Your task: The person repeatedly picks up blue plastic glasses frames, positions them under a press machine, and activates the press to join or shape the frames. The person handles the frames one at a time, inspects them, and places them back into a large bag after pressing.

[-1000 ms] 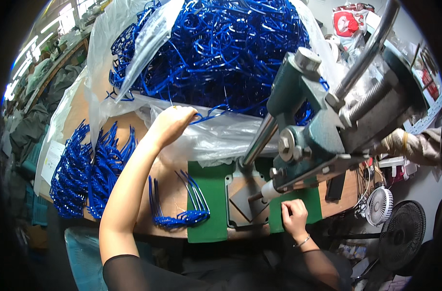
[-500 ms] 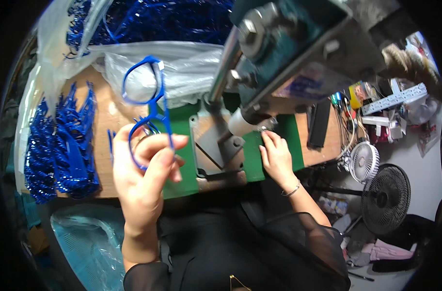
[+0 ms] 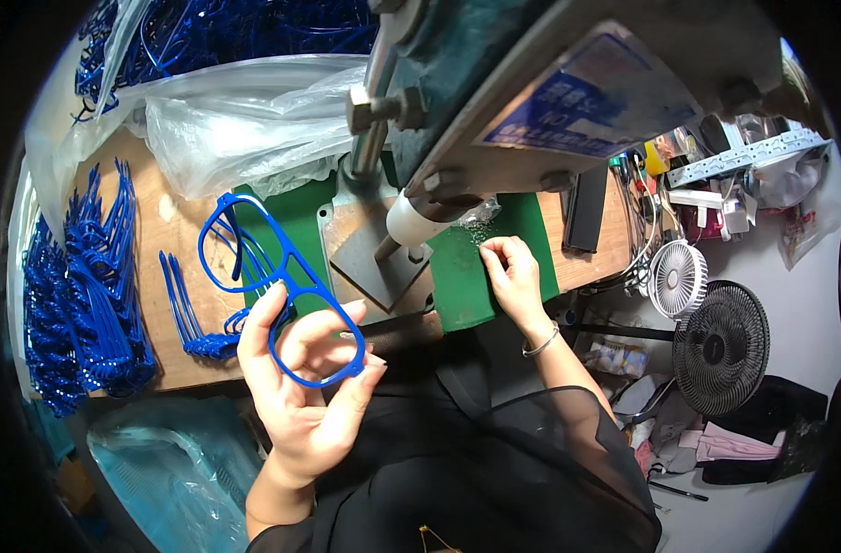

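Left hand [image 3: 305, 396] raised, fingers closed round a blue glasses frame [image 3: 290, 276]: thumb at the end of the near rim, fingers behind it and through its opening, one fingertip by the bridge. Frame's in the air, tilted, far rim up and left of my fingers, not touching the press [image 3: 457, 138] off to the hand's right. Right hand [image 3: 515, 281] low over the green mat [image 3: 467, 286], fingers curled, thumb close to forefinger, just beside some scattered small bits [image 3: 479, 230]; can't tell if anything's pinched. Left of my left hand, nearer first: small bunch of blue frames [image 3: 208, 346], then a bigger heap [image 3: 79, 304].

Step, my guess: one frame picked out, being held up and turned, not yet at the press. Next move probably calls for a steady rim grip and a wrist turn toward the metal plate [image 3: 374, 267] right of the hand, clear of the white sleeve [image 3: 419, 221].

Versus half a second back: frame then stood nearly upright, rims one above the other; now it leans and shows its front. Right fingers were straighter, now more bent.
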The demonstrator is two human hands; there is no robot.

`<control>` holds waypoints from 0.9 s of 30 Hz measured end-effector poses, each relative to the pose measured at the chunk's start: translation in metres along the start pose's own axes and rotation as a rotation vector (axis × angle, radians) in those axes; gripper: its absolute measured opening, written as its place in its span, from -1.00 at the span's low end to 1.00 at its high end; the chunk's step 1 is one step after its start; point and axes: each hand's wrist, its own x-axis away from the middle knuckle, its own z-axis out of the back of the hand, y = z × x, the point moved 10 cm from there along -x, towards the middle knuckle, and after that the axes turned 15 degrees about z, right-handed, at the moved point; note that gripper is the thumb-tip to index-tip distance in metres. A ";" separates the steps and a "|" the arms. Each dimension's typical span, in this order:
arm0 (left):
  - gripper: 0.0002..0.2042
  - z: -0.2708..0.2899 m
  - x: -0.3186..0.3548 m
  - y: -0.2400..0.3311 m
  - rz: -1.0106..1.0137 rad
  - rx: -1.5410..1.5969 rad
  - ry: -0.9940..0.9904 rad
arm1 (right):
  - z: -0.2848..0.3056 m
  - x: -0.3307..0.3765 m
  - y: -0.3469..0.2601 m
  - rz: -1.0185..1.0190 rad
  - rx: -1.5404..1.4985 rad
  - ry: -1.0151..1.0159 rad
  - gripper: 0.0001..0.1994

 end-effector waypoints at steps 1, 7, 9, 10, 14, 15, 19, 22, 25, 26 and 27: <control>-0.21 0.000 -0.001 -0.005 0.058 0.040 0.007 | -0.002 -0.003 0.001 0.001 0.016 -0.016 -0.94; -0.22 -0.005 -0.002 -0.005 0.064 0.122 0.022 | -0.011 0.007 0.024 -0.179 -0.196 -0.053 -0.90; -0.23 -0.003 -0.005 0.001 0.059 0.104 0.061 | -0.010 0.005 0.022 -0.212 -0.265 -0.034 -0.89; -0.23 -0.004 -0.006 0.001 0.056 0.106 0.061 | -0.009 0.007 0.020 -0.183 -0.197 -0.045 -0.90; -0.23 -0.013 -0.008 0.002 0.010 0.061 0.022 | -0.006 -0.001 -0.006 0.020 -0.039 -0.065 -0.92; -0.22 -0.015 -0.008 0.002 0.010 0.055 0.005 | -0.006 -0.002 -0.008 0.040 -0.024 -0.074 -0.92; -0.22 -0.023 -0.007 -0.007 0.034 0.027 -0.059 | -0.011 -0.008 -0.009 0.130 0.083 -0.191 -0.93; -0.21 -0.024 -0.001 -0.018 0.080 0.000 -0.093 | -0.012 -0.011 -0.007 -0.134 -0.341 -0.179 -0.92; -0.20 -0.039 0.000 -0.016 0.073 -0.204 -0.175 | 0.018 -0.035 -0.103 0.039 -0.462 -0.264 -0.94; -0.26 -0.036 0.000 -0.014 0.011 -0.122 -0.125 | 0.018 -0.037 -0.135 0.194 -0.460 -0.303 -0.95; -0.25 -0.037 -0.002 -0.013 0.015 -0.105 -0.123 | 0.018 -0.039 -0.172 0.314 -0.577 -0.367 -0.91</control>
